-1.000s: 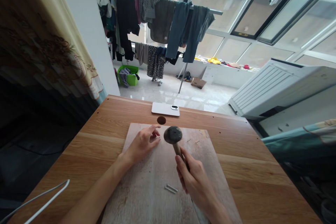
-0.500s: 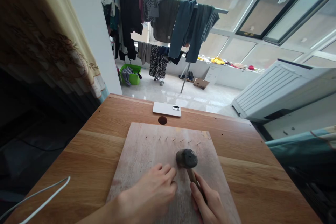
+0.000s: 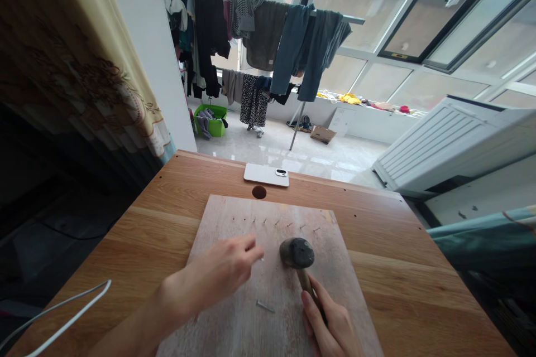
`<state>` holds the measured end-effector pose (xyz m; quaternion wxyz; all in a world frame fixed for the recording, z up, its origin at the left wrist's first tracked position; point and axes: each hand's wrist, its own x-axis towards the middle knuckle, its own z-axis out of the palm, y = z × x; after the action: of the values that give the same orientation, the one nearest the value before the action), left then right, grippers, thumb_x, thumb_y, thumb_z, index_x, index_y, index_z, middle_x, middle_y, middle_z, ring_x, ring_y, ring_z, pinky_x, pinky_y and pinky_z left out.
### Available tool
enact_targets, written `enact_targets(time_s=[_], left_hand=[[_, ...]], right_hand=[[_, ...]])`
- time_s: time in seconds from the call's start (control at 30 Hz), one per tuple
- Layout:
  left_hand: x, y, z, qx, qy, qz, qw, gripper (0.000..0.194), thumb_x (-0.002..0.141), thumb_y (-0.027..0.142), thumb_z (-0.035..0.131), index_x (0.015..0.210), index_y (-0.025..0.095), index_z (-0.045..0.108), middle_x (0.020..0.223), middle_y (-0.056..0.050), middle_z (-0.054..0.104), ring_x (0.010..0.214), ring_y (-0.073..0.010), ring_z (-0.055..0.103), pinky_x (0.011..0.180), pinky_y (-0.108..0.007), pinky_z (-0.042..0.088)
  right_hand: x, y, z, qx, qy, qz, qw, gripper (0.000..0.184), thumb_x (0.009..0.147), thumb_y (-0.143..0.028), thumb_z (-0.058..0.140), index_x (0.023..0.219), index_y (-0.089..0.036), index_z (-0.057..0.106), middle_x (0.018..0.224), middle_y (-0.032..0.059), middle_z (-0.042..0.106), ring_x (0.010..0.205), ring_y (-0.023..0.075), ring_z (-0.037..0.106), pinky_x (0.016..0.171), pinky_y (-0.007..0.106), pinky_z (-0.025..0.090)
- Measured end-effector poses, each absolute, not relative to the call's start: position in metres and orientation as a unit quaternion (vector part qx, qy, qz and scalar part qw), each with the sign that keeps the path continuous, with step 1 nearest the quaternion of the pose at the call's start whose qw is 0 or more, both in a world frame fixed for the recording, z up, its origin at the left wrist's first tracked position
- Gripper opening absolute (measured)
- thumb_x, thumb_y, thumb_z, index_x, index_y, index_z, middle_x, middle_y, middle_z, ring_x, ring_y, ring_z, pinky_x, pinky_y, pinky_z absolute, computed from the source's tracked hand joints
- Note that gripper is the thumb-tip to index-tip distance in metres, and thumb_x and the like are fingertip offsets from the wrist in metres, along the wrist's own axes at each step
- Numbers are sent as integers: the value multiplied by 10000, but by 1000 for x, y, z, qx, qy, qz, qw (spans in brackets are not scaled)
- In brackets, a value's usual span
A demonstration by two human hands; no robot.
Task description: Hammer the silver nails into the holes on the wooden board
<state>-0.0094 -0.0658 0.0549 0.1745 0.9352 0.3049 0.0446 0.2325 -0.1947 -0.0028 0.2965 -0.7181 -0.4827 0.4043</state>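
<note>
Left hand [image 3: 224,265] above board [image 3: 234,326], fingers pinching nail [image 3: 262,259]; right hand [image 3: 333,318] gripping mallet [image 3: 298,252].

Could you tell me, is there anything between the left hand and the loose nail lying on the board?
Nothing visible stands there; between the left hand and the loose nail shows only bare board. The hammer, in the right hand, is to the right of that gap.

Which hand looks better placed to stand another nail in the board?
Probably the left hand: it is over the board, near the row of nails, and seems to pinch a loose nail. The right hand grips the mallet by its handle.
</note>
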Motion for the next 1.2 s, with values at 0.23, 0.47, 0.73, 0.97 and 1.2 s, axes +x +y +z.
enact_targets(time_s=[0.23,0.47,0.73,0.97,1.2], left_hand=[[-31,-22,51,900,412,44,138,299,923,-50,441,977,138,667,1043,-79,618,873,-185,659,804,-326,563],[-13,-22,59,934,351,0,64,285,896,-84,482,910,131,669,1001,-93,641,896,-215,619,773,-322,543],[-11,-15,64,935,346,16,70,313,875,-116,469,906,142,645,996,-78,636,894,-207,612,772,-304,516],[-16,-7,50,927,356,59,106,468,828,-145,408,1102,168,625,982,-61,642,917,-224,636,791,-318,514],[-12,-6,51,925,356,51,120,448,822,-126,428,1083,170,639,961,-68,660,908,-229,656,792,-317,530]], right_hand=[[227,-192,-4,-720,-450,422,319,783,965,-740,373,1355,-127,665,544,-34,483,358,164,448,317,269,357],[226,-192,-6,-728,-440,420,315,817,944,-770,380,1372,-132,659,528,-39,471,368,175,457,330,268,365],[224,-192,-5,-733,-432,418,320,804,934,-781,397,1336,-148,687,536,-37,465,385,170,457,330,257,350],[227,-193,-8,-725,-442,423,316,804,954,-766,366,1357,-138,666,540,-40,471,374,159,445,337,258,345],[227,-194,-12,-724,-433,425,328,828,944,-768,396,1415,-128,628,558,-44,457,371,163,439,320,266,341]])
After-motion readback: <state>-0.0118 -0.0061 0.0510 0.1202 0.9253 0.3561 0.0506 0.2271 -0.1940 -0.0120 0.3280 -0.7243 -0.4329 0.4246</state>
